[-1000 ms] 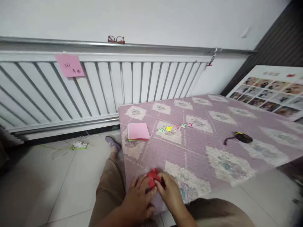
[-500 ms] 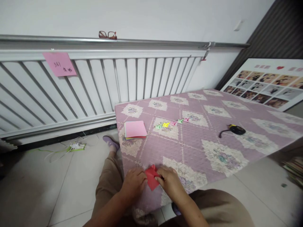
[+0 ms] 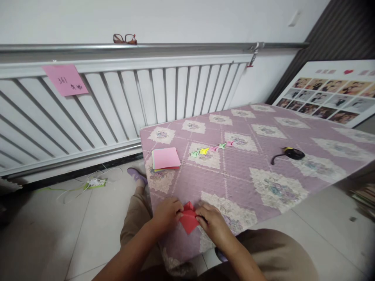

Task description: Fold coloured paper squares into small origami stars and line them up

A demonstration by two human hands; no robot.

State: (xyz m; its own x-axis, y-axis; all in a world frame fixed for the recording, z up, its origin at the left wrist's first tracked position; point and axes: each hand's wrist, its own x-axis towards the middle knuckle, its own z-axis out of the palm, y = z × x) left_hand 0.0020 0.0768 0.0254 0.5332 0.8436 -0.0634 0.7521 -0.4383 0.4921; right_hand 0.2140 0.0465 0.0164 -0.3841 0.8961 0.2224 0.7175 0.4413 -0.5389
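A partly folded sheet of red origami paper (image 3: pixel 189 221) lies at the near left corner of the table, with creases across its upper part. My left hand (image 3: pixel 167 214) grips its left edge between thumb and fingers. On the opposite edge, my right hand (image 3: pixel 211 221) pinches the paper with the thumb on top. Farther back rests a stack of coloured paper sheets (image 3: pixel 166 158), pink uppermost. To the right of that stack, several small folded paper pieces (image 3: pixel 213 148) in green, yellow and pink form a slanting row.
The table wears a purple floral cloth (image 3: pixel 199 179). A black corded object with a yellow part (image 3: pixel 293 153) lies at the right. Behind stands a white radiator (image 3: pixel 158 93), with glasses (image 3: pixel 125 38) on the pipe above. A power strip (image 3: pixel 96 183) and cables are on the floor.
Both hands have shifted to the red paper's side edges, and its upper part now lies more opened out, with a crease across it. The camera view has moved slightly.
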